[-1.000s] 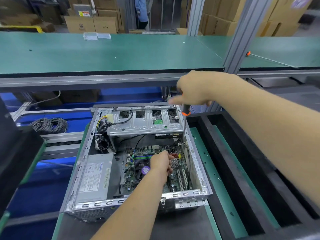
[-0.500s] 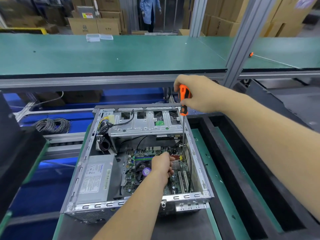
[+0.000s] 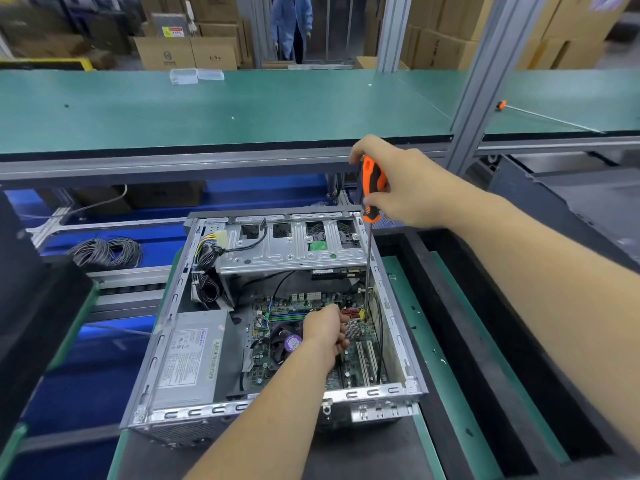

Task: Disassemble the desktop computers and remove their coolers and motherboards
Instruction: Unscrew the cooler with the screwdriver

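Grey sheet-metal walls frame an open desktop computer case lying on its side on a dark table, seen from above by the person working on it. Every place below is given relative to this case.

Inside, on its floor, lies the green motherboard. Toward the middle of the board sits the round black cooler with a purple sticker on its hub. In the near left corner of the case is the grey power supply, its label facing up. Across the far end runs a silver drive cage, and a bundle of black and yellow cables hangs at its left.

The left hand reaches in over the near wall and rests just right of the cooler with fingers curled; what they hold, if anything, cannot be told.

The right hand hovers above the far right corner, gripping the orange and black handle of a long screwdriver. Its thin shaft stands nearly upright along the right wall, the tip down at the motherboard's right edge, close to the left hand.

Beyond the far end stretches a green conveyor belt. Left of the case, well apart, lies a coil of grey cable.
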### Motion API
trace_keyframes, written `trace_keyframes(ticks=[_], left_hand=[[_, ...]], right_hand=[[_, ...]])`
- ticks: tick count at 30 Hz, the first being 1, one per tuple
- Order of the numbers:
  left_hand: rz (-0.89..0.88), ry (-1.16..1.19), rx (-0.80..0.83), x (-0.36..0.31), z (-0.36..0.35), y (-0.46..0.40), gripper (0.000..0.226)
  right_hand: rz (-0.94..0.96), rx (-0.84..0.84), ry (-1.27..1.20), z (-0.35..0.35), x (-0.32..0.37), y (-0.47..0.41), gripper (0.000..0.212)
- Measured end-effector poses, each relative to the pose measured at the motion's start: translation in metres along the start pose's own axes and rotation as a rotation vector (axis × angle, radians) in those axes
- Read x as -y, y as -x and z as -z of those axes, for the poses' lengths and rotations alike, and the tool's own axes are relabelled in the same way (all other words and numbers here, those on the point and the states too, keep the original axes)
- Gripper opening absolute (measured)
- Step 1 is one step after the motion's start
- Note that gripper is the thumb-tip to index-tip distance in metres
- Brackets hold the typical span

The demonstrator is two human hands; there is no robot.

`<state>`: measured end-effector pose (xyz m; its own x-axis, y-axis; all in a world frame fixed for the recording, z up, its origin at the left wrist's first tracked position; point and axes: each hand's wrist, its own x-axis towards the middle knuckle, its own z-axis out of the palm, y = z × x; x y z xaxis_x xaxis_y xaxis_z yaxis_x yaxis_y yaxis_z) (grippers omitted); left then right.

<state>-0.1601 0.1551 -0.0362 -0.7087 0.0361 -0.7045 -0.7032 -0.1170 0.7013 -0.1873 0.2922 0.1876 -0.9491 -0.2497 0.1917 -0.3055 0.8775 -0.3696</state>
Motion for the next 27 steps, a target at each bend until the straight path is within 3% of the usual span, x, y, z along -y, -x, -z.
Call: trace_keyframes(ticks=[7,12,15,19,23,27], left_hand=[[0.183,-0.073,0.099,0.003,0.001,0.003,0.041],[0.274,0.242,0.104,-0.003,0.003,0.006,0.050],[0.306,0.271,0.228,-0.004,0.004,0.010,0.042],[0.294,0.183,0.260,-0.006,0.001,0.015,0.044],[0.257,0.207,0.202,-0.006,0.002,0.016,0.037],[0.137,0.351,0.160,-0.010,0.002,0.021,0.017]], right_hand=[[-0.018,-0.153,-0.219,0.039,0.008,-0.001,0.046],[-0.048,-0.185,-0.360,0.056,0.010,0.000,0.045],[-0.046,-0.196,-0.338,0.055,0.010,0.000,0.046],[-0.036,-0.238,-0.340,0.056,0.012,-0.002,0.053],[0.024,-0.495,-0.241,0.069,0.015,-0.007,0.053],[0.066,-0.639,-0.341,0.076,0.019,-0.006,0.063]])
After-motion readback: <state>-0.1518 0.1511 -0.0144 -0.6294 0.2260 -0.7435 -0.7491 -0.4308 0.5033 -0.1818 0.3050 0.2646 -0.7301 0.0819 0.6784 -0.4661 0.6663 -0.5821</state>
